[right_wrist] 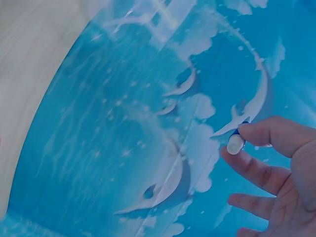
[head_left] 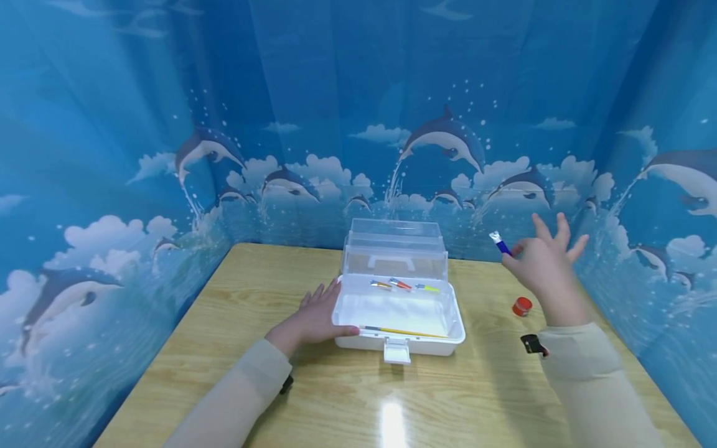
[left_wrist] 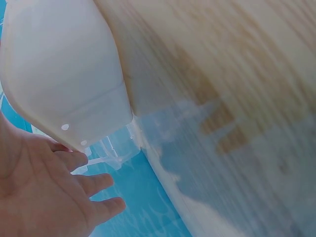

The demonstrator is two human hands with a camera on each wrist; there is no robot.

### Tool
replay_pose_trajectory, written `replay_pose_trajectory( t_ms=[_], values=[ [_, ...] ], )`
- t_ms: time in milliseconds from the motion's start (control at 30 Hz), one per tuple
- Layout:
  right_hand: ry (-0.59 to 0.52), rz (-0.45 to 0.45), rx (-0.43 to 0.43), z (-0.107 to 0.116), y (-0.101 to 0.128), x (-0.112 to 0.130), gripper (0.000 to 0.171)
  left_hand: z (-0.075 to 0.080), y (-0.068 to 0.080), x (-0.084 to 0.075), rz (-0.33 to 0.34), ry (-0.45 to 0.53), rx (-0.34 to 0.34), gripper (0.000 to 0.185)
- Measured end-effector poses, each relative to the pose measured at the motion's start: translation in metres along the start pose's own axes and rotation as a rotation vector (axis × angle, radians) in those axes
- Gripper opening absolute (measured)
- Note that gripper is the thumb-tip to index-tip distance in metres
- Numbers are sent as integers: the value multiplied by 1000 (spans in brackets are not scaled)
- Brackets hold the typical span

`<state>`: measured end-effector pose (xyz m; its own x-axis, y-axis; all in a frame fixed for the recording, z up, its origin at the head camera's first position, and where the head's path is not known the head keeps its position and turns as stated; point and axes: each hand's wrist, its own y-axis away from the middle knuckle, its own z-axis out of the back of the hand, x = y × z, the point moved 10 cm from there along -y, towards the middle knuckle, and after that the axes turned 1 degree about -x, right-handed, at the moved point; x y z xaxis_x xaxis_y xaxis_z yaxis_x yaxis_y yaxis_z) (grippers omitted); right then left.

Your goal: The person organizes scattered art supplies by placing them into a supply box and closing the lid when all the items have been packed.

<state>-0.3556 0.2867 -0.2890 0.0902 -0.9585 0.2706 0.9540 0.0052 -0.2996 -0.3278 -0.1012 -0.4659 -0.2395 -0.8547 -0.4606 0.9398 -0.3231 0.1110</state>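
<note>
Up at the right, my right hand (head_left: 540,267) pinches a small blue paint tube (head_left: 500,243) between thumb and index finger, the other fingers spread. In the right wrist view the white cap of the tube (right_wrist: 236,143) points toward the camera. My left hand (head_left: 316,314) rests against the left side of a white plastic box (head_left: 456,311), thumb at its front rim and fingers straight. Its clear lid (head_left: 395,246) stands raised at the back. Inside lie an orange-brown tube (head_left: 381,284), a red tube (head_left: 400,284), a yellow tube (head_left: 428,287) and a yellow-handled paintbrush (head_left: 406,331).
A small red-lidded jar (head_left: 522,306) stands on the wooden table (head_left: 269,274), right of the box and below my right hand. The box's white latch (head_left: 396,351) hangs at the front. A blue dolphin-print curtain (head_left: 336,93) encloses the table's back and sides.
</note>
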Motion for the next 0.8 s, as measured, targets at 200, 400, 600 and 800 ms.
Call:
replay_pose_trajectory(
  t_ms=[200,400,600,800],
  values=[
    [-43,36,-85,3,0,29,23,-2,-1,2,6,4,2,127],
    [-88,92,-120,0,-3,54,20,-2,-3,3,19,4,6,128],
    [-136,150,-141,-5,-5,81,19,-1,-3,3,19,5,2,128],
    [-176,205,-157,-14,-9,110,18,-1,-3,3,31,5,7,128]
  ],
)
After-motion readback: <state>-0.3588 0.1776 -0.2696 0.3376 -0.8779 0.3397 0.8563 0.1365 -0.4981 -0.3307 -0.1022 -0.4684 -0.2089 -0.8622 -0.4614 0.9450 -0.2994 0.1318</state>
